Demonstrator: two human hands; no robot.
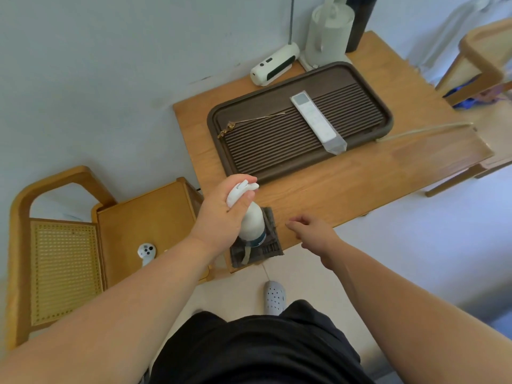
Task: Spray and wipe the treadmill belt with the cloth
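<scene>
Left hand (221,214): fingers wrapped round spray bottle (252,220) trigger head.
Spray bottle: upright on cloth (273,249), just below tray (263,145).
Right hand (311,228): loosely spread, empty, below tray.
Treadmill belt: unseen.
Advice: lift bottle straight up; 1 pinch should free the cloth.

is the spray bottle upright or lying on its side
Upright: the spray bottle is nozzle up, base over the dark cloth, left hand gripping its neck. Touching the cloth or lifted: cannot tell.
</scene>
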